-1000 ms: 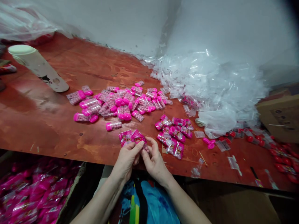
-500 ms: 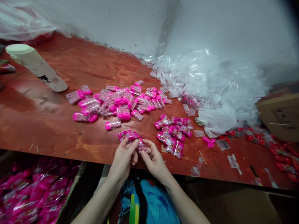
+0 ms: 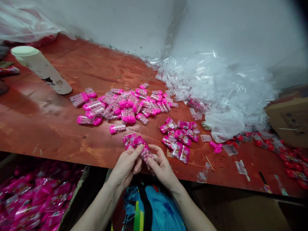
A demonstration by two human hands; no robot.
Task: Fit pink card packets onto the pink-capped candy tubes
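My left hand (image 3: 127, 163) pinches a pink printed wrapper (image 3: 139, 141) between thumb and fingers. From the right, my right hand (image 3: 161, 165) grips the lower end of a clear container of pink balls (image 3: 146, 154), which sits at the wrapper's open side; how far it is inside I cannot tell. Another pink wrapper (image 3: 129, 140) lies just beyond my left hand. Farther back is a pile of pink-capped containers of balls (image 3: 125, 102), with a single one (image 3: 117, 128) nearer me. Several filled pink packets (image 3: 179, 138) lie right of my hands.
A pale bottle (image 3: 42, 70) lies at the left. Clear plastic pieces (image 3: 211, 83) are heaped at the back right, beside red-capped containers (image 3: 267, 142) and a cardboard box (image 3: 288, 118). Below the table's left edge is a box of pink packets (image 3: 38, 199).
The view has shifted slightly. Both hands remain together at the table edge, and more of the wrapper and the container of balls shows between them.
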